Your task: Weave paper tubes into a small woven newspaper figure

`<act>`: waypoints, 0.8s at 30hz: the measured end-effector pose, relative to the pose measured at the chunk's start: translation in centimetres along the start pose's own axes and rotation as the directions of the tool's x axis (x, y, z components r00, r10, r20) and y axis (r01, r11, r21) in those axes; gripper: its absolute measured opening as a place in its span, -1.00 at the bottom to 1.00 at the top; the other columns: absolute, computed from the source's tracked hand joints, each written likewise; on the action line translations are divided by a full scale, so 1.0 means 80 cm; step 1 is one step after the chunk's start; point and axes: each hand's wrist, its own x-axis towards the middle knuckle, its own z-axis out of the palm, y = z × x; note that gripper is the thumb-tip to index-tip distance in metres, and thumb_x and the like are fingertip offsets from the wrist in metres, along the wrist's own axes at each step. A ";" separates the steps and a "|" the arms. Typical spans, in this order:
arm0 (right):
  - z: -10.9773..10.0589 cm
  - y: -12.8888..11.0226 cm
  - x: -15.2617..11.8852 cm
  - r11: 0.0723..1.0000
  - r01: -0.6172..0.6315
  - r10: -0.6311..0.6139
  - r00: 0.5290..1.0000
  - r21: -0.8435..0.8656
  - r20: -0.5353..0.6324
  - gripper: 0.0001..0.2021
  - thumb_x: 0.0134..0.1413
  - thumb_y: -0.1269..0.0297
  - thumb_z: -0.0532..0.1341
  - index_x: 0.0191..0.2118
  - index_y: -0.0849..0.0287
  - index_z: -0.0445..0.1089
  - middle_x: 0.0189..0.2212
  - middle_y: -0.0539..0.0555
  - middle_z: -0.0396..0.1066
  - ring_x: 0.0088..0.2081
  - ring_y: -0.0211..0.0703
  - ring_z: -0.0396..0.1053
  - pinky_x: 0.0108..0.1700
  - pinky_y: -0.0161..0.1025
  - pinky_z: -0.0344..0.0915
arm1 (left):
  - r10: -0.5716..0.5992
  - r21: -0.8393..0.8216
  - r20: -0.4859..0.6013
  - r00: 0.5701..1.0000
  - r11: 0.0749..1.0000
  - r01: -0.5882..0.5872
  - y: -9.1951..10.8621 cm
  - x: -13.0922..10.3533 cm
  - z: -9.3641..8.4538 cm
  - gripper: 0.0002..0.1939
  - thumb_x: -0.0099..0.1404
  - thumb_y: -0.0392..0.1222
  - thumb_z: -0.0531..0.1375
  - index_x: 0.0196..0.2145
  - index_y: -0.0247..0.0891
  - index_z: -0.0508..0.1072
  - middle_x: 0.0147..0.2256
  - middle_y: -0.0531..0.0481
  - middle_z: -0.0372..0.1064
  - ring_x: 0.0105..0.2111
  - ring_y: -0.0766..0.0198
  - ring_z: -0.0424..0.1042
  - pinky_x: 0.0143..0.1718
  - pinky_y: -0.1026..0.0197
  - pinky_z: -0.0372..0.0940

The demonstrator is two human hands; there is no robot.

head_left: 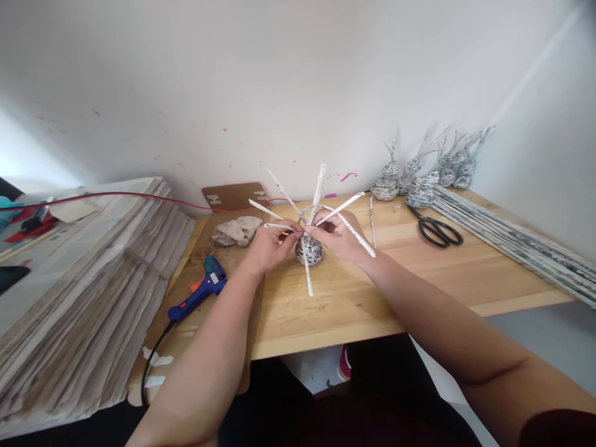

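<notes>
Now | both hands [305, 239] pinch paper rods of woven basket [309, 250] | glue gun [200, 290] nearby

Bare table [465, 279] lies right of the paper spokes [347, 223] (scissors [436, 231] behind); glue gun [200, 292] crowds the left.

We see bright, even daylight, glare on the wall toward ten o'clock, soft shadows, and warped, blurred edges.
</notes>
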 end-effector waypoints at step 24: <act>-0.004 0.001 0.002 0.998 0.045 -0.038 0.982 -0.038 0.183 -0.96 0.12 0.34 0.26 -0.32 0.15 0.46 -0.35 0.03 0.40 -0.32 -0.19 0.35 -0.27 -0.20 0.26 | -0.076 0.000 0.005 0.997 0.997 0.076 0.001 -0.003 0.010 -0.82 0.30 -0.18 0.17 -0.30 -0.25 0.57 -0.36 -0.05 0.57 -0.37 0.22 0.48 -0.28 0.21 0.32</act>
